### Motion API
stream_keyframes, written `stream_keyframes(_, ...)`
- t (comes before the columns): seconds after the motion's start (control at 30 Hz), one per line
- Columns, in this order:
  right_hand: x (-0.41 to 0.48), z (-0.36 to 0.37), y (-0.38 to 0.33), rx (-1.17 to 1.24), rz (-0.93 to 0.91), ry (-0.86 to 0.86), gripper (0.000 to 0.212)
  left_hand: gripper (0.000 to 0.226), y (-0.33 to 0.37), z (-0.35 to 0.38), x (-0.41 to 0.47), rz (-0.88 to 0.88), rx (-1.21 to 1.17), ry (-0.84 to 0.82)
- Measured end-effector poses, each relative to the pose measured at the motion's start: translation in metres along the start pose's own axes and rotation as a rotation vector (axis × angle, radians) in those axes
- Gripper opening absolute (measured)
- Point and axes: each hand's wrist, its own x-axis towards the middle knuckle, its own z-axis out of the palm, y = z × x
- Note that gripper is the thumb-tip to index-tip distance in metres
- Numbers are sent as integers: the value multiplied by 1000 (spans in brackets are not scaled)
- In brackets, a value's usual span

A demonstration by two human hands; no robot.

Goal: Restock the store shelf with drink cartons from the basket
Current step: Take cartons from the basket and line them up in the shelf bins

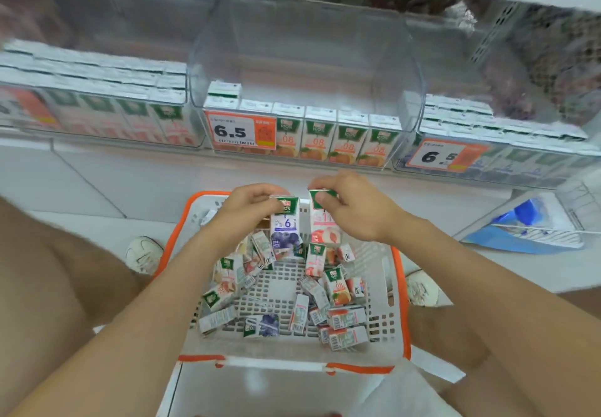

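My left hand (248, 203) grips the top of a blueberry drink carton (285, 228), held upright over the far end of the basket. Beside it, my right hand (353, 210) pinches the top of a peach drink carton (323, 228), also upright. Below them the white basket with an orange rim (397, 273) holds several loose cartons lying in a jumble (283, 296). On the shelf ahead, a clear bin (305, 59) has one front row of orange-juice cartons (335, 138) and open space behind.
A clear bin of peach cartons (97, 101) stands at the left and a bin of blue cartons (500, 143) at the right. Price tags reading 6.5 (232, 131) hang on the bin fronts. A blue and white bag (527, 225) lies at the right. My knees flank the basket.
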Motion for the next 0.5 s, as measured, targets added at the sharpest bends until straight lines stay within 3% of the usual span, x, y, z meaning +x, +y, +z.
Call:
stream_keyframes(0.27,14,-25,-60,42,-113,401,37,13,91,-46,-31,278,187,8)
stream_keyframes(0.5,47,-45,-138,132,-307,598,29,19,160,-134,-50,508,486,269)
